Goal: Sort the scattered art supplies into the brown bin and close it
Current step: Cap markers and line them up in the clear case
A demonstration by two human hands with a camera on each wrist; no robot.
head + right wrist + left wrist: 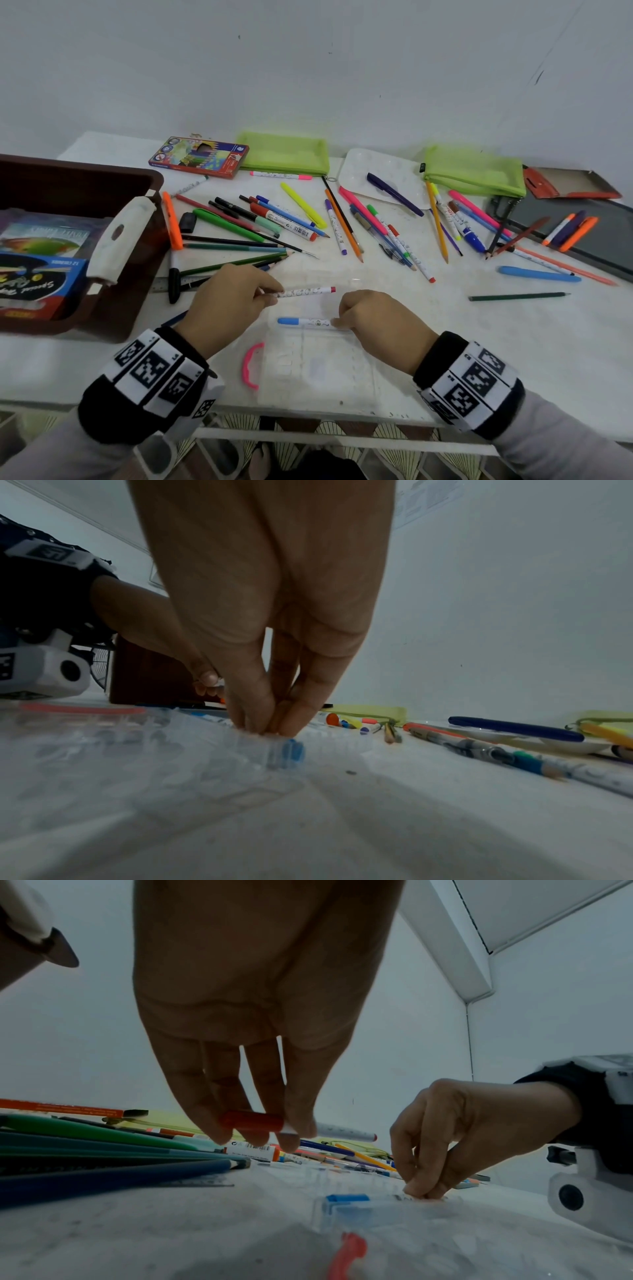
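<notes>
My left hand (269, 296) pinches a white marker with a red cap (306, 291) and holds it level just above the table; in the left wrist view the fingers (291, 1139) grip it beside the red cap (251, 1121). My right hand (337, 322) pinches the white barrel of a blue-capped marker (298, 322), which lies at the far edge of a clear plastic pouch (315, 370). Its fingertips (287, 729) meet above the marker's blue end (291, 752). The brown bin (137, 178) stands open at the left with boxes inside.
Several pens, pencils and markers (274, 222) lie scattered across the white table (479, 342). Two green pouches (284, 154), a white palette (380, 171) and a coloured pencil box (198, 157) sit at the back. A dark tablet (603, 240) is at the right. The pouch has a pink handle (251, 366).
</notes>
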